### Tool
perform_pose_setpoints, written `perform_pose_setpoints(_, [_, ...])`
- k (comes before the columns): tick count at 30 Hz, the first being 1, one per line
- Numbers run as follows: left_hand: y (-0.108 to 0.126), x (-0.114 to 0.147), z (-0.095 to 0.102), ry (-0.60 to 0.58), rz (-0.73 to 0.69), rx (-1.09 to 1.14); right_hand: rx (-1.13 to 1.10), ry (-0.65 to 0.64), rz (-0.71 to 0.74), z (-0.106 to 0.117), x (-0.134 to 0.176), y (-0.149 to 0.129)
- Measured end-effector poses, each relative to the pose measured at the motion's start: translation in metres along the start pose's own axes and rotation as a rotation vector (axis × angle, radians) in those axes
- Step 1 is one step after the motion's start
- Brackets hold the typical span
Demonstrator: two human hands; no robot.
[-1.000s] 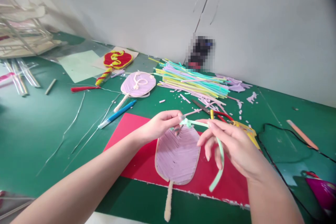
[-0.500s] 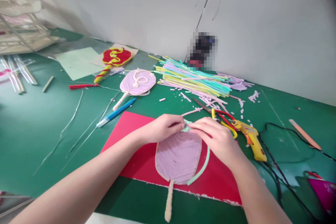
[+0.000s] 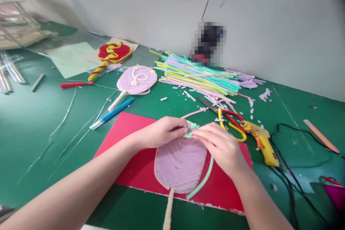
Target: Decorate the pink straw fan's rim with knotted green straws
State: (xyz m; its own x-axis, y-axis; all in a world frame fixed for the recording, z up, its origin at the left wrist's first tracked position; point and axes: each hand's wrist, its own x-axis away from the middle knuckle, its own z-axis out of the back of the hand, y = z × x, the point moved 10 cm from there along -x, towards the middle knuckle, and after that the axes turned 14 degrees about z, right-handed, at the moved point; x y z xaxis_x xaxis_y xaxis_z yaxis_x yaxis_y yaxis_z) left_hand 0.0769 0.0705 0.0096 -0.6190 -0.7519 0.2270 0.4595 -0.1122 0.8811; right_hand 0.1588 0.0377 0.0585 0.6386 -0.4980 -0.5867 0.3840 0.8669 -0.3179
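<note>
A lilac fan [image 3: 180, 165] with a cream rim and wrapped cream handle lies on a red board [image 3: 126, 140]. At its top edge, my left hand [image 3: 167, 131] and my right hand [image 3: 219, 143] meet, fingertips closed on a mint-green pipe cleaner [image 3: 204, 179]. Its upper part is bunched between the fingertips, and its loose tail curves down past the fan's right side. A small grey spot shows at my left fingertips; what it is I cannot tell. My fingers partly hide the fan's top.
Behind lie a pile of pastel pipe cleaners [image 3: 199, 75], a second lilac fan [image 3: 137, 81] and a red-yellow fan [image 3: 114, 52]. Scissors [image 3: 231, 116] and a yellow glue gun [image 3: 265, 143] with a black cord are to the right; a blue pen [image 3: 113, 113] is left.
The view has shifted slightly, so most things sit a little differently in the picture. Both hands stay together at the fan's top, with more of the bunched mint-green pipe cleaner showing between them.
</note>
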Motion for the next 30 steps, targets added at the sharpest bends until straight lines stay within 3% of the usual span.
perform_pose_setpoints(6, [0.001,0.0,0.0,0.008,-0.014,0.015,0.007,-0.004,0.003,-0.002,0.001,0.001])
perform_pose_setpoints(14, [0.003,0.001,0.003,0.048,-0.04,-0.017,-0.078,-0.003,-0.096,-0.009,0.005,0.01])
perform_pose_setpoints(20, [0.004,0.001,0.004,0.068,-0.057,-0.041,-0.217,0.05,-0.229,-0.013,0.01,0.021])
perform_pose_setpoints(30, [0.002,0.0,0.004,0.08,-0.069,-0.084,-0.432,0.014,-0.513,-0.027,0.021,0.039])
